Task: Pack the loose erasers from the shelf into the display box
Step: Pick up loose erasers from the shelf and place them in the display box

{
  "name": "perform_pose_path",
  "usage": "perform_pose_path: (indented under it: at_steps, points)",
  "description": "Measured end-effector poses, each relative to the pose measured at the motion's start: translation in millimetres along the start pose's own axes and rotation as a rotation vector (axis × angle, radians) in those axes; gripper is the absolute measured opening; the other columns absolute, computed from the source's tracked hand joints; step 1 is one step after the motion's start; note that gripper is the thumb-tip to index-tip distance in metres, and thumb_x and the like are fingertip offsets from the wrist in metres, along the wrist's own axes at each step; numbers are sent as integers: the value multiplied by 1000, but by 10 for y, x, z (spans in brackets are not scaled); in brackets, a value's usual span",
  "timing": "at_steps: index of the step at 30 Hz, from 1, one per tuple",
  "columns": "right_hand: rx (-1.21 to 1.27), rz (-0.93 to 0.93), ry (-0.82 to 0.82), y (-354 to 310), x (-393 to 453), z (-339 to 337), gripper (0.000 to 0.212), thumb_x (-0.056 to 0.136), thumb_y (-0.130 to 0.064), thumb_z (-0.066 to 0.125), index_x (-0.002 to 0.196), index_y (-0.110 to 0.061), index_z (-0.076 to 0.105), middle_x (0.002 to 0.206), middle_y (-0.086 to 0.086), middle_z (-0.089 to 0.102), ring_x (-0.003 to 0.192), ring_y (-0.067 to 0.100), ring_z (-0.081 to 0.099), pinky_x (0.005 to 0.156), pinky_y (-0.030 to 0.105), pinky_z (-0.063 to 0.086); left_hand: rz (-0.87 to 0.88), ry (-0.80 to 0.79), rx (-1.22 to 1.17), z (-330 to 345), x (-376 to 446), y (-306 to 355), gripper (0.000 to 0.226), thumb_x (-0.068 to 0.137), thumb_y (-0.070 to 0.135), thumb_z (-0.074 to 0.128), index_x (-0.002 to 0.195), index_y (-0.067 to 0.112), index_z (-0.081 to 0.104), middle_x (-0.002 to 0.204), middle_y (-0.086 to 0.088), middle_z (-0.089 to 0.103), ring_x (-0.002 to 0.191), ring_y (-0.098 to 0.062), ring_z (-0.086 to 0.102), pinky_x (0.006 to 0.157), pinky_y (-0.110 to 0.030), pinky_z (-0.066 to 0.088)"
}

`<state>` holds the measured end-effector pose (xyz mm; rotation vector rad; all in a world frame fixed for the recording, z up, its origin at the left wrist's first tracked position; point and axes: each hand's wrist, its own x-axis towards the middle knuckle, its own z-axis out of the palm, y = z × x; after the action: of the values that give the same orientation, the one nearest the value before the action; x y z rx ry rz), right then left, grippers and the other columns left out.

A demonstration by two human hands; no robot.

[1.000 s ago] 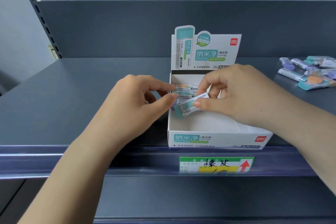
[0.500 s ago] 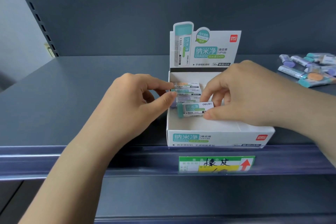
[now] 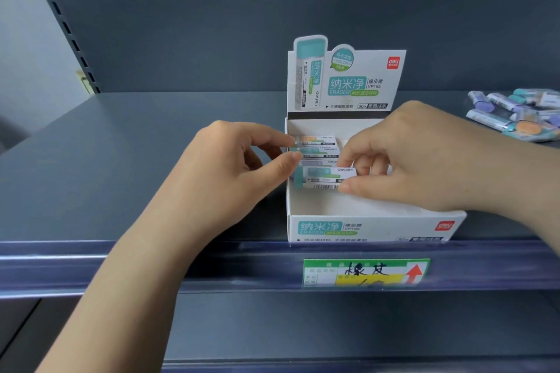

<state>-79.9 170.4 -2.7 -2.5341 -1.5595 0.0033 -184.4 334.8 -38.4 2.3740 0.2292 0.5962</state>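
Early in packing. Display box (image 3: 366, 225) on shelf (image 3: 151, 160) near front edge, header card up at back. Only a short row of packed erasers (image 3: 315, 148) inside, standing on edge against the back left corner: three clearly visible, maybe a fourth, partly hidden. Rest of box floor bare white, so most of the capacity unfilled by the look of it.

Right hand (image 3: 424, 160) reaching into box from the right, thumb and forefinger pinching the right end of a teal-tipped eraser (image 3: 321, 177), other fingers curled behind it. Eraser lying roughly level, label up, teal end toward left wall, just in front of packed row, touching or nearly touching it; cannot tell which. Likely being seated as next in row; not yet released.

Left hand (image 3: 239, 166) at box's left wall, thumb and forefinger partly curled, fingertips at the left ends of the row. Looks like steadying the row or the wall; actual grip on anything cannot be confirmed, fingertip contact hidden by box edge.

Loose pile of erasers (image 3: 515, 113) on shelf well to the right of box, purple, teal and orange tips mixed, partly cut off by frame edge, count unclear. All of that left to move.

Green price label (image 3: 366, 272) on shelf front rail below box.

Judgement: roughly a handful in, bulk of job remaining.
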Motion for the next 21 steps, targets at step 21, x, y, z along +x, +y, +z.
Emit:
perform_pose_path:
  at_steps: [21]
  points:
    - [-89,20,44,-13,33,17,31,76,-53,58,98,-34,70,70,-21,55,63,-5,42,67,25,41,6,-2,-12,1,19,-16,15,77,37,62,89,29,68,79,16,65,68,-12,57,52,-11,41]
